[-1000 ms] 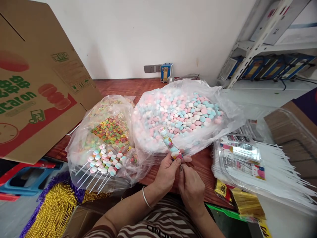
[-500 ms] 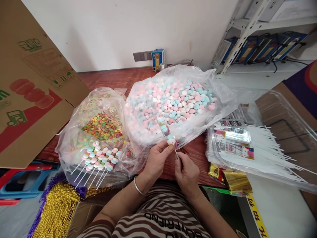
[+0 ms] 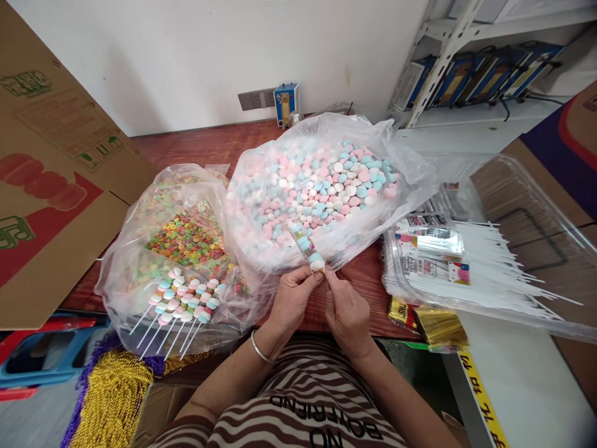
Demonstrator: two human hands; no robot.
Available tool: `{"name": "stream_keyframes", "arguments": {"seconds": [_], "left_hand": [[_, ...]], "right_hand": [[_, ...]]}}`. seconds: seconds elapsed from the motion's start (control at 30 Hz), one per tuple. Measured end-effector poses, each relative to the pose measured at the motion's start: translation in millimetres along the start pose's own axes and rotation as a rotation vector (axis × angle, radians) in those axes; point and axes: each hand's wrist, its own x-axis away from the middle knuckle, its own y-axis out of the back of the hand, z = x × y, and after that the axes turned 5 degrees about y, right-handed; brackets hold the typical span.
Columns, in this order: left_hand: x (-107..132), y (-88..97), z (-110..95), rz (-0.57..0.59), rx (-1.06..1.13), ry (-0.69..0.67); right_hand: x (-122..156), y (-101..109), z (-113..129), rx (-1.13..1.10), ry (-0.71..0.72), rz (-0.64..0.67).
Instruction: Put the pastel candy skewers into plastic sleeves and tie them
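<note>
Both my hands hold one candy skewer [image 3: 304,242] in a clear printed sleeve, tilted up and away over the table's near edge. My left hand [image 3: 291,298] pinches its lower end from the left. My right hand [image 3: 346,311] pinches at the same end from the right, fingers closed. Just behind the skewer lies a big clear bag of pink, blue and white marshmallows [image 3: 321,180]. To the left, a second bag of small colourful ring candies [image 3: 186,239] carries several finished skewers [image 3: 180,302] laid side by side.
A clear plastic tray [image 3: 508,205] at the right holds white sticks [image 3: 513,274] and printed sleeves [image 3: 431,242]. Gold twist ties [image 3: 436,323] lie below it. A cardboard box [image 3: 51,168] stands at left, gold tinsel [image 3: 107,398] lower left, a metal shelf [image 3: 466,56] back right.
The view has tilted and shifted, so everything sits higher and further left. Both hands stay pinched on the skewer's lower end; my right fingers have closed up against it.
</note>
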Motion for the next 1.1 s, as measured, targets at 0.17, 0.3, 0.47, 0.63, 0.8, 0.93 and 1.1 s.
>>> {"name": "stream_keyframes", "arguments": {"seconds": [0.17,0.3,0.47,0.63,0.8,0.93,1.1], "left_hand": [[2.4,3.1,-9.7,0.049,-0.175,-0.083],[-1.9,5.5,-4.3,0.153,0.059,-0.009],[-9.0,17.1,2.6,0.337,0.246,0.145],[-6.5,25.9,4.9,0.381,0.163,0.157],[3.2,34.5,1.7,0.248,0.046,0.087],[10.8,56.6,-11.2,0.052,-0.029,-0.074],[25.1,80.2,-15.6,-0.148,-0.343,-0.136]], "right_hand": [[0.8,6.3,6.7,-0.289,-0.175,-0.043],[-8.7,16.7,17.2,-1.046,-0.685,0.014],[-19.4,20.2,16.3,-1.754,-1.114,0.139],[-16.9,14.3,20.0,-1.959,-1.274,0.279],[-2.5,12.5,24.2,-1.771,-1.208,0.336],[21.8,20.1,-4.0,-0.901,-0.892,0.346],[39.3,17.2,-37.4,-0.143,-0.593,0.406]]}}
